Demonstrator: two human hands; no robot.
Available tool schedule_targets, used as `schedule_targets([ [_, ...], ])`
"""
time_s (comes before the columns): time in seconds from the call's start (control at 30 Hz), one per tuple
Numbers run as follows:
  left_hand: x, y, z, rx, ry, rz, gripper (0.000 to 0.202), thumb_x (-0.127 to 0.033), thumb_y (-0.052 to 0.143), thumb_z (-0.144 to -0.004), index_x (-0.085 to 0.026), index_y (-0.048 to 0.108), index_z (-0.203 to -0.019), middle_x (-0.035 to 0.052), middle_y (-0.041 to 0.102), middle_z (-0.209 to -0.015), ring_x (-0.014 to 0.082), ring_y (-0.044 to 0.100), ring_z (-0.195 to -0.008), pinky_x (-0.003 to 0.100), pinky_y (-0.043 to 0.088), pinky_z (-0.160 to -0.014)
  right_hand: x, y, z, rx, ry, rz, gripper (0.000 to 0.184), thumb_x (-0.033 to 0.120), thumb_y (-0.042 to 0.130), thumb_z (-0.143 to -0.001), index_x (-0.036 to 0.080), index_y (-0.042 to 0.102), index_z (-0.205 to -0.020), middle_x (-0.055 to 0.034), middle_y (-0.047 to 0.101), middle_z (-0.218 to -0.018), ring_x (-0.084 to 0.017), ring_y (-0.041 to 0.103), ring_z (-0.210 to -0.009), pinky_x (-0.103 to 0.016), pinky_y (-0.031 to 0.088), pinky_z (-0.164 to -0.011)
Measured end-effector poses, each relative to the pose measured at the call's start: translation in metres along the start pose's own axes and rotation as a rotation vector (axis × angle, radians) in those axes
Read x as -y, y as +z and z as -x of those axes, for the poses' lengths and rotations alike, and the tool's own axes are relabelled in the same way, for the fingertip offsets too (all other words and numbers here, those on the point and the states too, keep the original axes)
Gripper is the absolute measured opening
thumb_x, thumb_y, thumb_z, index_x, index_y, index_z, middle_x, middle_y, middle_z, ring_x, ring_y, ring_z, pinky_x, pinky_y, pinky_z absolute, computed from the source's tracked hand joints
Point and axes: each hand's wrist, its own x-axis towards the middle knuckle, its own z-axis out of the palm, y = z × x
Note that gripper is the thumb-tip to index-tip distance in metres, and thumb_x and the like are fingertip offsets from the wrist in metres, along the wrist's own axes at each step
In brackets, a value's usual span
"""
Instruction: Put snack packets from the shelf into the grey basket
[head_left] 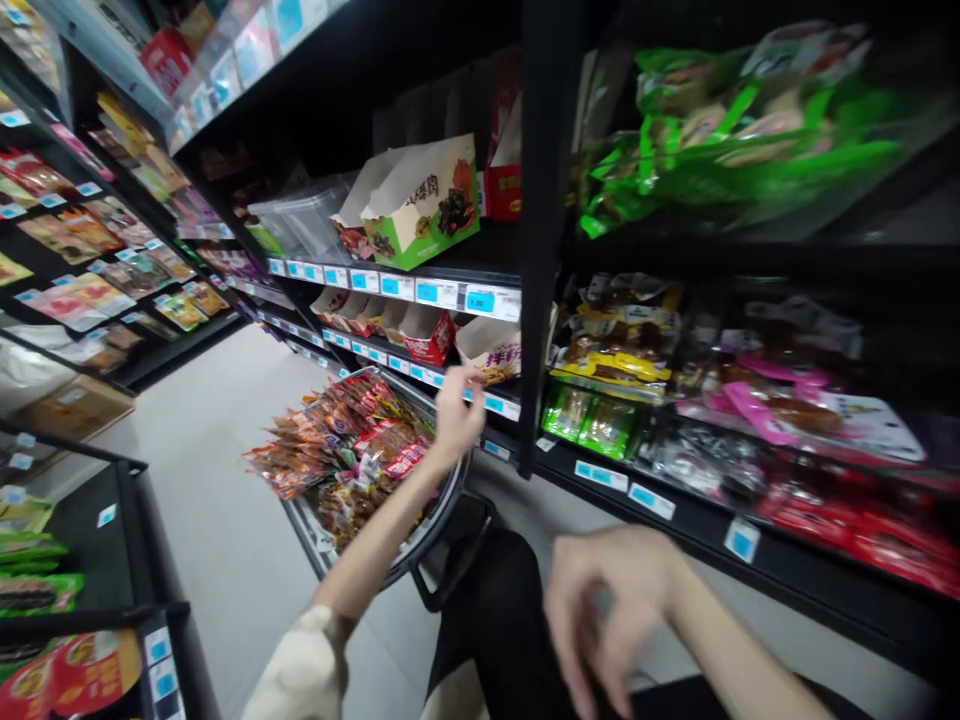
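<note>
My left hand (457, 412) reaches forward to the far rim of a round metal basket (448, 510) full of red and brown snack packets (346, 440). Its fingers are curled together beside the shelf's price rail (501, 405); what they hold, if anything, is hidden. Low in the foreground, above my dark trouser leg (495, 620), my right hand (609, 600) is smeared by motion. The fingers droop apart with nothing in them.
Black shelves on the right carry green packets (720, 130), yellow, pink and red packets, and open cardboard display boxes (424, 205). More racks of snacks line the left side (97, 270). A pale floor aisle (217, 470) runs between them.
</note>
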Motion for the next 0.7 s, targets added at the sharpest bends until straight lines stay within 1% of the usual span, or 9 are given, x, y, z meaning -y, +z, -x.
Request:
schedule_targets([
  [0.03, 0.008, -0.015, -0.020, 0.006, 0.109, -0.151, 0.027, -0.015, 0.042, -0.090, -0.018, 0.063, -0.106, 0.0138, 0.065, -0.113, 0.0252, 0.059, -0.113, 0.043, 0.047, -0.103, -0.005, -0.004, -0.006, 0.011, -0.035, -0.024, 0.069, 0.064, 0.081, -0.071, 0.015, 0.069, -0.118, -0.0110, 0.072, -0.115, -0.014, 0.074, -0.082, -0.017, 0.053, -0.062],
  [0.1, 0.026, -0.036, -0.057, 0.174, 0.309, -0.332, 0.041, -0.010, 0.040, -0.086, -0.018, 0.062, -0.120, 0.0155, 0.060, -0.131, 0.0273, 0.050, -0.130, 0.047, 0.040, -0.111, -0.020, -0.015, -0.024, -0.022, -0.057, -0.019, 0.078, 0.063, 0.085, -0.067, 0.019, 0.065, -0.128, -0.0096, 0.070, -0.121, -0.011, 0.072, -0.075, -0.016, 0.052, -0.057],
  [0.13, 0.034, -0.041, -0.072, 0.278, 0.393, -0.378, 0.041, -0.010, 0.042, -0.085, -0.019, 0.063, -0.119, 0.0155, 0.060, -0.132, 0.0282, 0.049, -0.131, 0.047, 0.040, -0.110, -0.029, -0.021, -0.036, -0.039, -0.020, 0.014, 0.082, 0.062, 0.088, -0.062, 0.019, 0.066, -0.128, -0.0088, 0.071, -0.119, -0.011, 0.071, -0.071, -0.016, 0.053, -0.055],
  [0.2, 0.049, -0.042, -0.094, 0.470, 0.488, -0.448, 0.032, -0.014, 0.046, -0.086, -0.021, 0.066, -0.109, 0.0145, 0.066, -0.122, 0.0287, 0.054, -0.123, 0.047, 0.042, -0.106, -0.045, -0.029, -0.057, -0.025, 0.072, 0.070, 0.088, 0.059, 0.093, -0.051, 0.020, 0.068, -0.126, -0.0062, 0.071, -0.112, -0.011, 0.069, -0.066, -0.018, 0.055, -0.053],
  [0.27, 0.056, -0.035, -0.105, 0.598, 0.514, -0.534, 0.020, -0.020, 0.048, -0.090, -0.021, 0.067, -0.096, 0.0132, 0.069, -0.103, 0.0279, 0.059, -0.107, 0.044, 0.044, -0.098, -0.058, -0.031, -0.073, 0.020, 0.118, 0.083, 0.089, 0.056, 0.096, -0.046, 0.022, 0.068, -0.124, -0.0032, 0.071, -0.106, -0.011, 0.068, -0.066, -0.019, 0.056, -0.054],
  [0.37, 0.054, -0.014, -0.105, 0.642, 0.517, -0.674, 0.021, -0.024, 0.046, -0.095, -0.019, 0.066, -0.088, 0.0118, 0.069, -0.088, 0.0259, 0.061, -0.092, 0.041, 0.045, -0.091, -0.066, -0.028, -0.084, 0.068, 0.120, 0.069, 0.084, 0.054, 0.096, -0.047, 0.024, 0.068, -0.120, 0.0000, 0.069, -0.103, -0.011, 0.069, -0.068, -0.019, 0.058, -0.057],
  [0.57, 0.029, 0.035, -0.084, 0.715, 0.443, -0.762, 0.024, -0.008, 0.047, -0.091, -0.015, 0.070, -0.095, 0.0125, 0.071, -0.094, 0.0238, 0.067, -0.091, 0.034, 0.050, -0.085, -0.074, -0.030, -0.084, 0.035, 0.144, 0.130, 0.086, 0.060, 0.094, -0.046, 0.021, 0.067, -0.118, 0.0020, 0.068, -0.096, -0.010, 0.068, -0.067, -0.018, 0.057, -0.056],
  [0.63, 0.025, 0.042, -0.079, 0.731, 0.423, -0.756, 0.026, -0.004, 0.047, -0.089, -0.012, 0.070, -0.095, 0.0138, 0.070, -0.096, 0.0236, 0.068, -0.093, 0.033, 0.052, -0.086, -0.076, -0.029, -0.083, 0.016, 0.130, 0.155, 0.087, 0.063, 0.092, -0.048, 0.021, 0.067, -0.120, 0.0012, 0.069, -0.097, -0.010, 0.068, -0.067, -0.018, 0.056, -0.056],
  [0.7, 0.025, 0.041, -0.079, 0.746, 0.438, -0.684, 0.024, -0.006, 0.047, -0.090, -0.013, 0.070, -0.094, 0.0127, 0.070, -0.095, 0.0220, 0.068, -0.093, 0.031, 0.053, -0.087, -0.077, -0.027, -0.082, 0.011, 0.140, 0.188, 0.089, 0.063, 0.091, -0.050, 0.020, 0.066, -0.124, 0.0000, 0.071, -0.099, -0.010, 0.068, -0.066, -0.018, 0.056, -0.056],
])
